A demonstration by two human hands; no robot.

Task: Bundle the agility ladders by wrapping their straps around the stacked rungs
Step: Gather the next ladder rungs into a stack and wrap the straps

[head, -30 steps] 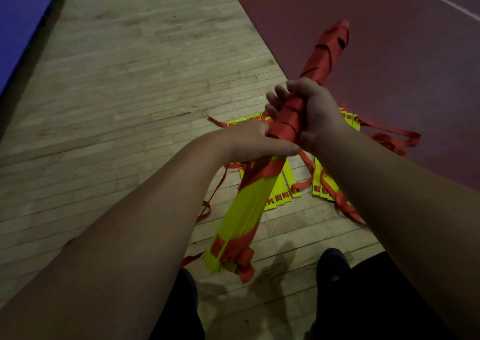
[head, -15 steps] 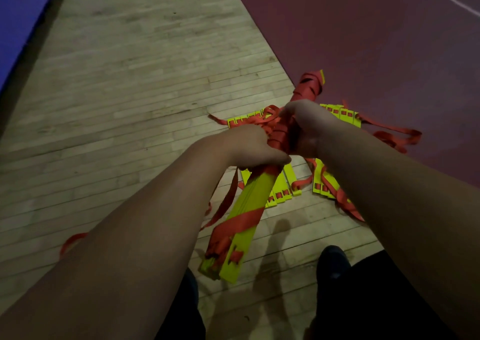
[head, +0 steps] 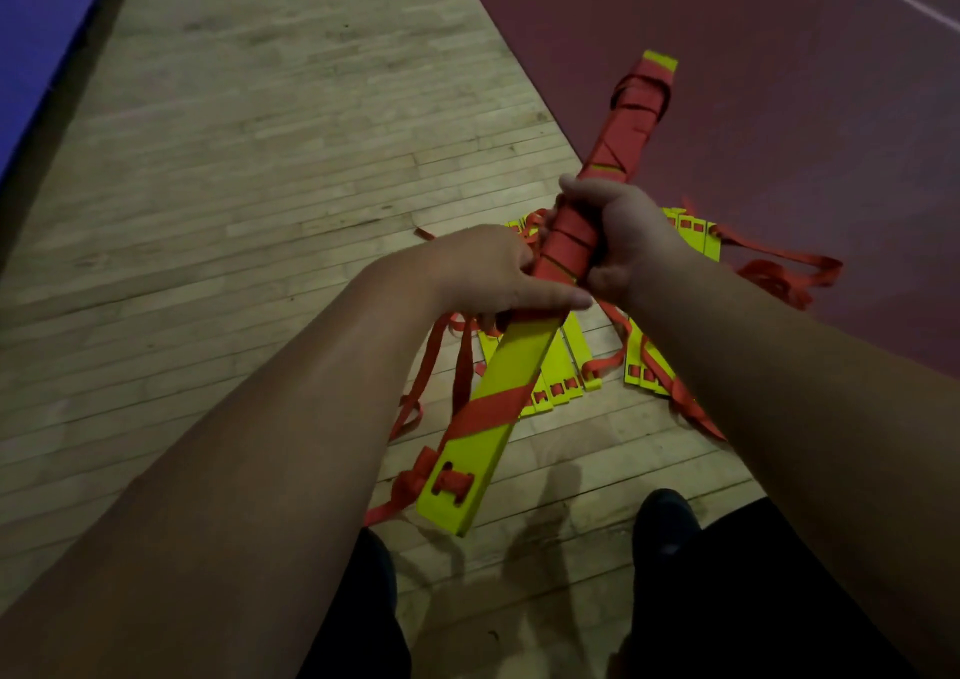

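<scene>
The stack of rungs (head: 514,366) is held in the air above the wooden floor (head: 260,211), its near end bare yellow but for one slanting band of strap (head: 493,408). That bare stretch, I judge, needs covering next: each turn should lie flat, overlap its neighbour and be pulled snug. The left hand (head: 483,273) grips the stack where the wrapping ends, thumb laid across it; whether it also pinches the loose strap hanging below is hard to tell. The right hand (head: 618,242) clenches the wrapped middle, well placed to turn the stack. The far end is bound closely. More ladders (head: 571,351) lie on the floor beneath.
</scene>
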